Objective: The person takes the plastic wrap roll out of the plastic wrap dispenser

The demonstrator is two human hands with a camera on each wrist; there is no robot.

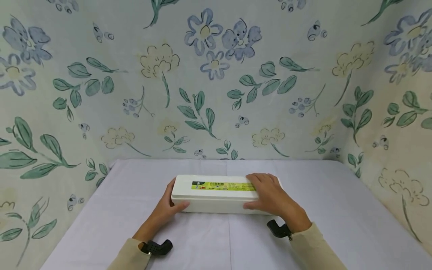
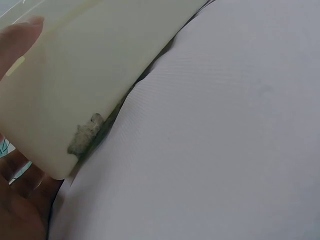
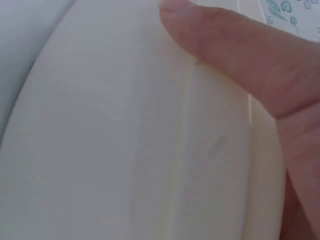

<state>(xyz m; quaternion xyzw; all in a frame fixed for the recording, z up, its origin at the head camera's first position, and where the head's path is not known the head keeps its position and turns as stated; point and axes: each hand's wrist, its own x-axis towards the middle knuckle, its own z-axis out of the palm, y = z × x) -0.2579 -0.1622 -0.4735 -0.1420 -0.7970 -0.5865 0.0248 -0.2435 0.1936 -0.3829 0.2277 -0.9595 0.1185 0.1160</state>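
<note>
A long white cling film box [image 1: 216, 206] lies crosswise on the cloth, its lid down and a yellow-green label [image 1: 222, 186] on top. My left hand [image 1: 167, 208] grips its left end, thumb on the front and fingers round the far side. In the left wrist view, a rough grey patch [image 2: 85, 137] marks the box's lower edge near the corner. Over the right end, my right hand [image 1: 273, 197] holds the box with fingers across the lid and thumb on the front wall. The right wrist view shows that thumb [image 3: 235, 45] at the lid seam.
A white cloth [image 1: 199, 240] with a centre crease covers the table. Floral fabric [image 1: 216, 93] hangs behind it and along both sides. Black wrist mounts [image 1: 156, 247] sit below beige sleeves [image 1: 314, 247] on both arms.
</note>
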